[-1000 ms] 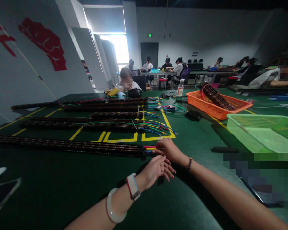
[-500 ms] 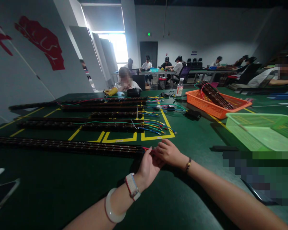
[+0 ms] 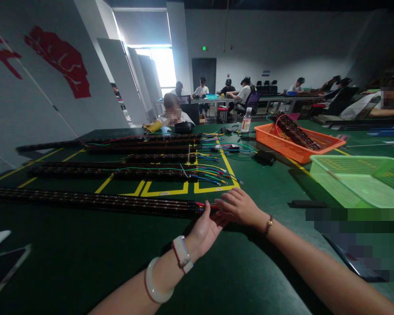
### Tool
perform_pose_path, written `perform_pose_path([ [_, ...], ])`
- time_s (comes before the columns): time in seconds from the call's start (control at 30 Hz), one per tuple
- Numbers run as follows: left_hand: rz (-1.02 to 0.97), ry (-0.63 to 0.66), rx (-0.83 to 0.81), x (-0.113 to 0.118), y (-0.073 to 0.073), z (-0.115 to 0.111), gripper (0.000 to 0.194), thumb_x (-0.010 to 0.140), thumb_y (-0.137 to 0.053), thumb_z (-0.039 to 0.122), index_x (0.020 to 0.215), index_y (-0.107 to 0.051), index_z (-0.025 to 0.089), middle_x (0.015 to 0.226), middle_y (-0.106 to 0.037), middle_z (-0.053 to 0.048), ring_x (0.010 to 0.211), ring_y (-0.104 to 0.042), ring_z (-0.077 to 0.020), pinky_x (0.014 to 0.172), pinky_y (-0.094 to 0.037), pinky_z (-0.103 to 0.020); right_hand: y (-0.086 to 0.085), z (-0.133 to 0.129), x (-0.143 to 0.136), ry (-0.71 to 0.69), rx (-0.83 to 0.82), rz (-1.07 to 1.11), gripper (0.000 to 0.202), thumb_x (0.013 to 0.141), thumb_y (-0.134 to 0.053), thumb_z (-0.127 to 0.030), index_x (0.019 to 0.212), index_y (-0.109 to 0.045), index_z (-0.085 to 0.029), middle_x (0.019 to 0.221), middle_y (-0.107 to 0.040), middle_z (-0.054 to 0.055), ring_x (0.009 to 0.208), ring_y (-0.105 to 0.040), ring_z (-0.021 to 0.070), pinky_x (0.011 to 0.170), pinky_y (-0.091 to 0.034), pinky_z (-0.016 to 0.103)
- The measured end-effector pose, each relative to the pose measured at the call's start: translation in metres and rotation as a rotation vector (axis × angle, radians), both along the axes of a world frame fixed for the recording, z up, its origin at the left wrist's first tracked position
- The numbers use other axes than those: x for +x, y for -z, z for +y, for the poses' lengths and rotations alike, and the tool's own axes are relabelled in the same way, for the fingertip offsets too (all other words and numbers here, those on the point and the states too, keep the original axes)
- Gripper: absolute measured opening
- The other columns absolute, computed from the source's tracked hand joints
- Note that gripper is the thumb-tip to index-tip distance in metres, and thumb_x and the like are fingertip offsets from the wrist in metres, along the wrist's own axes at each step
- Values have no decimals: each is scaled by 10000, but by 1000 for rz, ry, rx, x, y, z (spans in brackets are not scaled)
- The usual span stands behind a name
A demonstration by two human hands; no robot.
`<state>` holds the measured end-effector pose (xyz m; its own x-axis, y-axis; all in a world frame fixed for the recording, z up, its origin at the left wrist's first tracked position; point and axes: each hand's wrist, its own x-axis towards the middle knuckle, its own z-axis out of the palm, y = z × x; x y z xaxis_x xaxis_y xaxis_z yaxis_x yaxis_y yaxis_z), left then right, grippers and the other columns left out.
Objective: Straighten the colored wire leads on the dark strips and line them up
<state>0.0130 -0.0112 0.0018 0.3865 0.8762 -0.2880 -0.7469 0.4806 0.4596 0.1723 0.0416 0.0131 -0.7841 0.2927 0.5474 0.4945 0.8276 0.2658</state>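
A long dark cable bundle [image 3: 118, 201] lies across the near part of the green table, its right end at my hands. Red and other coloured wires [image 3: 201, 204] come out of that end. My left hand [image 3: 205, 229] is closed round these wires from below, thumb up beside them. Over the wire ends, my right hand [image 3: 239, 206] has its fingers bent and touching the left fingers; the wire tips are hidden between the hands. Beyond lies another dark bundle [image 3: 144, 174] with yellow, blue, red and green wires ending in ring terminals [image 3: 223, 171].
An orange basket [image 3: 298, 153] holding a dark bundle and a green basket [image 3: 328, 186] stand at the right. A bottle [image 3: 246, 120] is at the far side. A phone [image 3: 6, 267] lies at the left edge. Across the table sits a person [image 3: 177, 114]; others work behind.
My right hand has shifted slightly right along the wires, and its fingers have loosened a little. The left hand stays at the bundle's end.
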Motion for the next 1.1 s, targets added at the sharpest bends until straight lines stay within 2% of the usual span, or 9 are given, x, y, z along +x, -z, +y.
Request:
perform_pose_path([
  [0.07, 29, 46, 19, 0, -1, 0, 412, 923, -382, 442, 932, -616, 104, 928, -663, -121, 945, -606, -190, 963, -404, -346, -2, 3, 8, 24, 8, -40, 293, 909, -505, -408, 1014, -618, -159, 935, -616, 76, 817, -494, 190, 825, -377, 356],
  [0.13, 69, 64, 15, 0, -2, 0, 457, 921, -362, 469, 969, -612, 89, 989, -657, -149, 1012, -593, -209, 985, -390, -355, -2, 6, 13, 35, 10, -118, 231, 917, -502, -358, 935, -624, -162, 870, -610, 61, 775, -484, 179, 812, -366, 351],
  [0.27, 82, 27, 3, 0, -4, -1, 412, 914, -398, 453, 966, -596, 95, 1024, -647, -165, 1066, -577, -220, 1002, -382, -363, -2, 8, 12, 5, 26, -247, 195, 938, -450, -200, 845, -619, -172, 773, -584, 36, 710, -453, 164, 738, -341, 334],
  [0.43, 87, 37, -7, -1, -2, -1, 416, 910, -395, 470, 932, -591, 103, 1017, -651, -170, 1093, -565, -227, 1016, -373, -372, -4, 6, 7, -22, -51, -257, 234, 940, -435, -190, 796, -617, -155, 732, -565, 41, 673, -429, 156, 670, -315, 318],
  [0.57, 106, 69, -8, -1, -1, 0, 497, 906, -364, 514, 941, -603, 80, 1055, -645, -187, 1123, -552, -234, 1044, -338, -360, -5, 6, 1, 70, -352, -35, 314, 941, -446, -290, 685, -569, -155, 675, -538, 28, 655, -433, 139, 675, -330, 297],
  [0.73, 103, 72, 5, 0, -1, 1, 537, 925, -327, 486, 1050, -588, 33, 1144, -610, -226, 1150, -542, -245, 1049, -341, -373, 3, 14, -5, 133, -1148, 396, 407, 886, -489, -478, 636, -513, -157, 588, -459, -30, 549, -409, 103, 517, -307, 235],
  [0.83, 113, 46, -14, 0, 1, 1, 543, 926, -340, 466, 1037, -588, -4, 1180, -582, -260, 1126, -561, -265, 1036, -369, -383, 13, 24, -10, 115, -1442, 617, 428, 796, -563, -567, 696, -540, -151, 587, -471, -40, 523, -412, 98, 487, -308, 229],
  [0.93, 119, 24, -5, -1, 2, 0, 551, 922, -338, 472, 1001, -607, -2, 1167, -592, -262, 1098, -579, -268, 1026, -387, -394, 22, 35, -16, 90, -1467, 771, 462, 732, -610, -603, 698, -555, -146, 609, -503, -28, 551, -438, 104, 518, -336, 237],
  [1.1, 114, 53, 26, -1, 0, -1, 564, 921, -331, 481, 931, -647, 13, 1071, -648, -223, 1033, -612, -243, 1025, -391, -385, 25, 46, -22, 101, -1320, 844, 463, 730, -605, -606, 662, -565, -150, 634, -538, -8, 598, -466, 118, 572, -358, 251],
])
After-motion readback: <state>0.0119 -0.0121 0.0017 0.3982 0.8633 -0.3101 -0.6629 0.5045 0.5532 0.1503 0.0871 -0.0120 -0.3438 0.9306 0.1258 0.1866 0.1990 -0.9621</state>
